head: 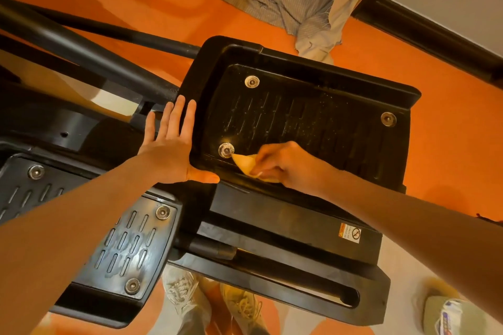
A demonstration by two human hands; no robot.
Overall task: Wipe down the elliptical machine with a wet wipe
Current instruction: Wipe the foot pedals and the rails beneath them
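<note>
Right hand point(285, 164) pinches the wet wipe point(246, 164) against the near rim of the pedal point(313, 117), just beside a bolt point(226, 149), while the flat, open left hand point(170, 144) steadies the edge; risk: the wipe snags on the bolt, or the pedal swings under pressure.

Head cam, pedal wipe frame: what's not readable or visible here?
- Warning sticker on the machine's base: print too small to read.
- Wet wipe: mostly covered by the right hand pinching it; its full size is hidden.
- Left pedal: far end cut off by the frame's left edge and covered by the left forearm.
- Packet on the floor: clipped by the bottom edge, label blurred.
</note>
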